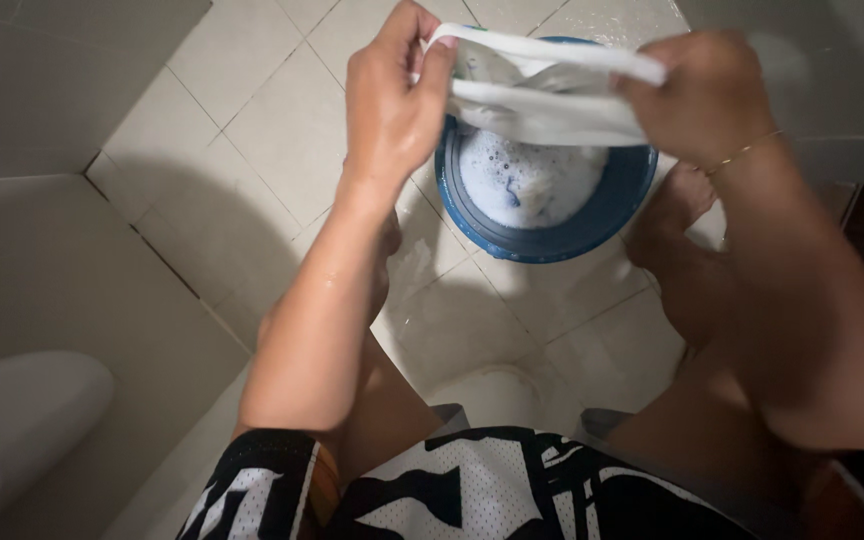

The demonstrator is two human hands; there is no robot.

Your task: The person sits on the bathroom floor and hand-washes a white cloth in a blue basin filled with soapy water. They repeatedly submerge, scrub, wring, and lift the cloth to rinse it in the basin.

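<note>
My left hand (392, 100) and my right hand (702, 95) both grip a wet white cloth (542, 90), stretched between them above a blue bucket (552, 235). The bucket stands on the tiled floor between my bare feet and holds soapy, foamy water with more fabric in it. A thin gold bracelet circles my right wrist. I sit with my knees apart, wearing black-and-white patterned shorts.
Pale wet floor tiles (252, 110) surround the bucket. A white rounded fixture (22, 420) sits at the lower left beside a tiled wall. A white stool edge (497, 390) shows between my legs. A darker wall runs along the right side.
</note>
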